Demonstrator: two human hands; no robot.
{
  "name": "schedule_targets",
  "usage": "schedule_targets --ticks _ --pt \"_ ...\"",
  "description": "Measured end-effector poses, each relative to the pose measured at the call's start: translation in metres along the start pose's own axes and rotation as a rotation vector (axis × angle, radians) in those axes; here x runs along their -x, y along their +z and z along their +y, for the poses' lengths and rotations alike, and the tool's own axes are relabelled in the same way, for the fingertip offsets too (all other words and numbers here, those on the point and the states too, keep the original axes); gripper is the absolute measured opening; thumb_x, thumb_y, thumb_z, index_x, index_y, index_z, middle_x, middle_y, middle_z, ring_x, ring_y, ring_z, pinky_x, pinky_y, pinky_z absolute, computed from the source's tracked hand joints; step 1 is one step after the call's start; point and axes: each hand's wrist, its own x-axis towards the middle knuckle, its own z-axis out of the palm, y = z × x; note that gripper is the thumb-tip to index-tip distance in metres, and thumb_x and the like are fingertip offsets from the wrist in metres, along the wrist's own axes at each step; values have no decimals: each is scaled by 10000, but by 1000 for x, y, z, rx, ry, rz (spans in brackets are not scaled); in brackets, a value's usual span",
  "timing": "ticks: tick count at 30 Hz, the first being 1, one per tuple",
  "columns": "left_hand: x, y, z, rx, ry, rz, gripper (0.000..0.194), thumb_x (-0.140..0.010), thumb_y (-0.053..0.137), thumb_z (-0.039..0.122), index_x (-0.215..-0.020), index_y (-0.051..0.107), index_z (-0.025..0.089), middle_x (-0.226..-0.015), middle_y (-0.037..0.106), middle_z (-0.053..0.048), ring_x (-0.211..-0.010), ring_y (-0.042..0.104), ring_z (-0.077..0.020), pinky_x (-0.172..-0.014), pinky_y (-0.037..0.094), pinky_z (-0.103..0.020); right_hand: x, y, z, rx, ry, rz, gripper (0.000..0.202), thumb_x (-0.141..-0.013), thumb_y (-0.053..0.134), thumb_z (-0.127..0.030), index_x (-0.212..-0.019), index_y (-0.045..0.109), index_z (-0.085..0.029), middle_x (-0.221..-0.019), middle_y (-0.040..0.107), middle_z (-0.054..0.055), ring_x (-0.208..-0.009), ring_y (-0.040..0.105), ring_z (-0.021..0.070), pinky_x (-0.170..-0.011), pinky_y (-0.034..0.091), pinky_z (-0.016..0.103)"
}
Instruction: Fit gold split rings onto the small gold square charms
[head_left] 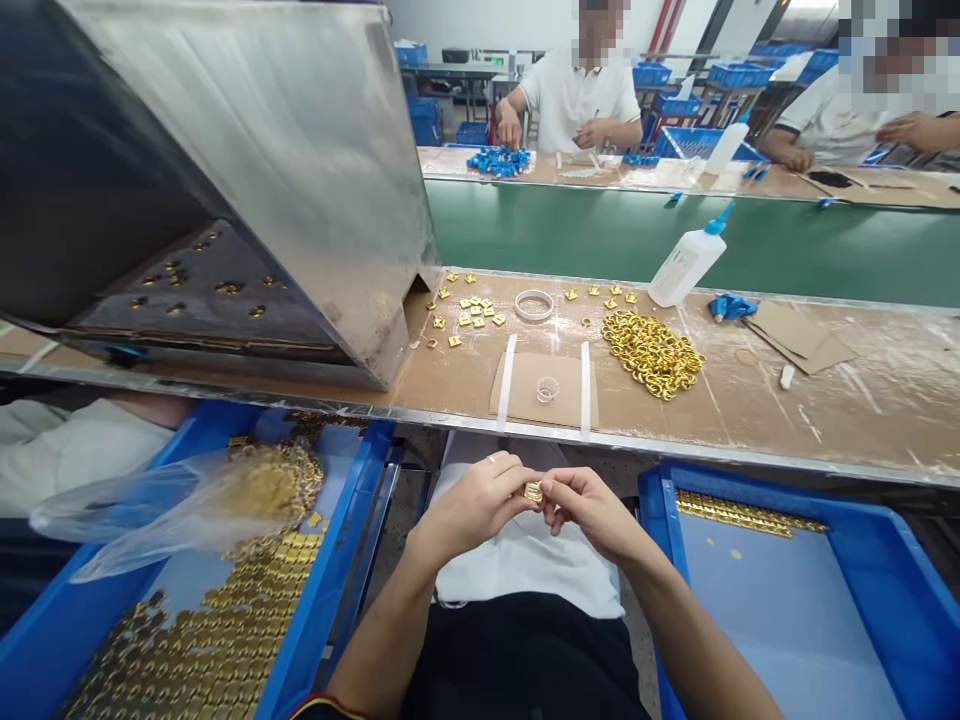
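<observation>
Above my lap, in front of the bench edge, a small gold piece [533, 491] is pinched between both hands. My left hand [484, 500] grips it from the left, fingers closed. From the right, my right hand [585, 505] holds its other side between thumb and fingertips. On the bench beyond, a clear ring-shaped item [547, 389] lies on a cardboard pad [523, 390] with two white strips. A heap of gold rings [652, 352] sits to the right of the pad; loose gold square pieces [477, 311] are scattered behind it, near a white tape ring [534, 305].
A metal hood [300, 150] stands at left. Blue trays [892, 560] flank my lap; the left one holds many gold pieces [225, 620] and a plastic bag [187, 495]. A white bottle [686, 265] stands by the green belt [570, 230]. Two people work across it.
</observation>
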Motion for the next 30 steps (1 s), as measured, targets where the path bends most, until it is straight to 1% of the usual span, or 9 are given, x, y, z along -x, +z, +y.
schedule_targets --ticks 4,8,10,13,15,18,22,26,30 --pt "9 1 -1 323 -72 103 339 -942 614 467 -1058 726 169 -809 624 -38 -747 579 -152 -720 516 -279 3 8 0 -6 -45 -45 519 -803 735 -642 -745 654 -133 -638 575 -3 -556 512 81 -546 446 197" --pt "23 16 -8 728 -159 303 454 -810 742 560 -1047 763 173 -933 625 -73 -742 592 -139 -684 531 -270 -2 24 3 -7 -85 -66 512 -853 686 -642 -785 636 -137 -701 578 5 -559 489 78 -546 412 200" --pt "28 26 -11 825 -191 422 452 -796 763 555 -1038 770 173 -966 643 -89 -748 609 -145 -671 535 -272 -7 32 3 -1 -100 -75 504 -880 651 -644 -793 625 -148 -706 569 4 -568 483 87 -561 411 210" --pt "31 34 -15 852 -197 575 454 -781 783 545 -1043 773 175 -970 686 -109 -785 644 -172 -673 545 -280 -17 42 2 22 -107 -77 496 -897 618 -653 -805 614 -166 -680 550 -3 -574 476 100 -568 403 216" --pt "30 32 -18 820 -194 631 422 -781 795 517 -1035 779 180 -957 713 -114 -824 664 -189 -711 556 -293 -22 48 -2 44 -106 -74 495 -898 609 -660 -800 611 -175 -656 535 -6 -568 467 105 -565 400 220" --pt "29 19 -27 824 -211 638 372 -812 775 496 -1012 785 182 -936 733 -111 -814 675 -184 -726 556 -292 -30 54 -5 19 -95 -59 502 -888 614 -672 -799 624 -178 -661 540 1 -556 461 103 -552 409 220" --pt "35 2 -50 940 -264 627 447 -789 777 548 -994 782 151 -883 733 -110 -747 656 -166 -667 543 -274 -48 58 -4 8 -79 30 544 -863 625 -706 -963 672 -174 -761 612 34 -564 512 107 -528 433 222" --pt "48 -5 -76 1100 -350 688 518 -740 810 573 -1034 772 148 -874 741 -110 -660 646 -142 -616 534 -264 -81 53 0 303 -156 180 637 -843 591 -762 -968 690 -146 -766 671 86 -618 603 164 -568 499 266" --pt "62 -13 -91 1240 -374 772 499 -704 851 545 -1028 760 177 -844 747 -90 -627 663 -138 -580 521 -246 -117 48 4 651 -331 287 628 -907 489 -738 -901 707 -148 -743 703 112 -646 668 229 -594 538 317"
